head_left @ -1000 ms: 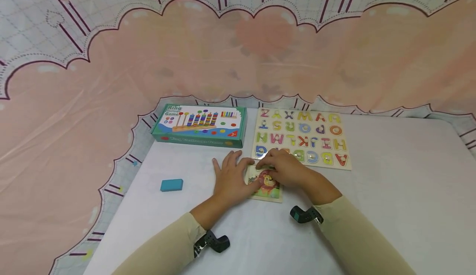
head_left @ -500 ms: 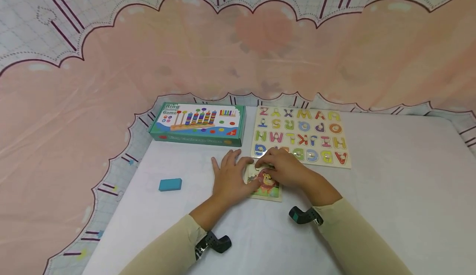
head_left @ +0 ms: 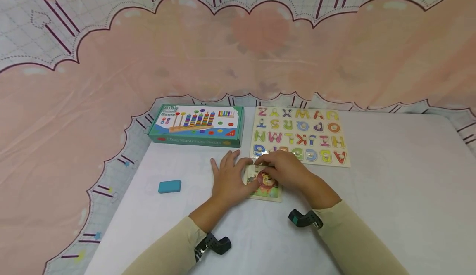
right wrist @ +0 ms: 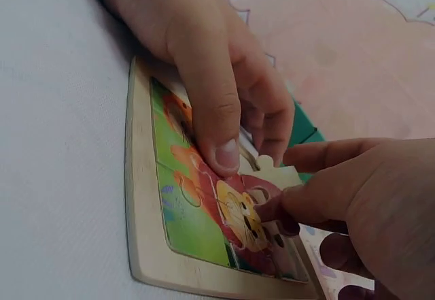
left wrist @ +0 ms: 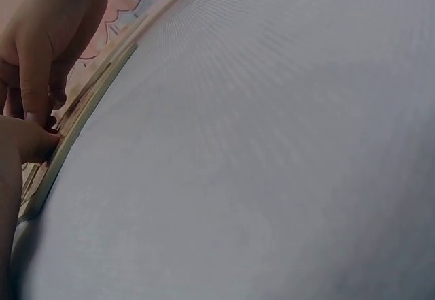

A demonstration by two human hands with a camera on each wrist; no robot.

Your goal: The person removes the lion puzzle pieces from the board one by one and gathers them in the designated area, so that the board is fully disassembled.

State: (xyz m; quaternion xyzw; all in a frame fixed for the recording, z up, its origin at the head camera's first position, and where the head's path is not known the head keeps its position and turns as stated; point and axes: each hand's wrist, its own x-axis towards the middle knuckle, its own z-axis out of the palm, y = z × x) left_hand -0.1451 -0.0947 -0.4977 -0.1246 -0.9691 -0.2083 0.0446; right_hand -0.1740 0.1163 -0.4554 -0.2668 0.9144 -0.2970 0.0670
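Note:
A small wooden jigsaw puzzle with a lion picture lies flat on the white table, framed by a pale wood tray. My left hand has its fingers spread at the puzzle's left side; its thumb presses on the picture. From the right reaches my right hand, pinching a puzzle piece with a rounded tab between thumb and forefinger at the puzzle's upper part. The left wrist view shows the puzzle only edge-on, with the right hand over it. Fingers partly cover the piece.
Behind the hands lies a wooden alphabet board with coloured letters. A green ring game box stands left of it. The blue block rests on the table at left. A patterned cloth hangs behind.
The camera view has shifted slightly. Both hands stay at the puzzle, and the right fingers have moved only a little at its upper edge.

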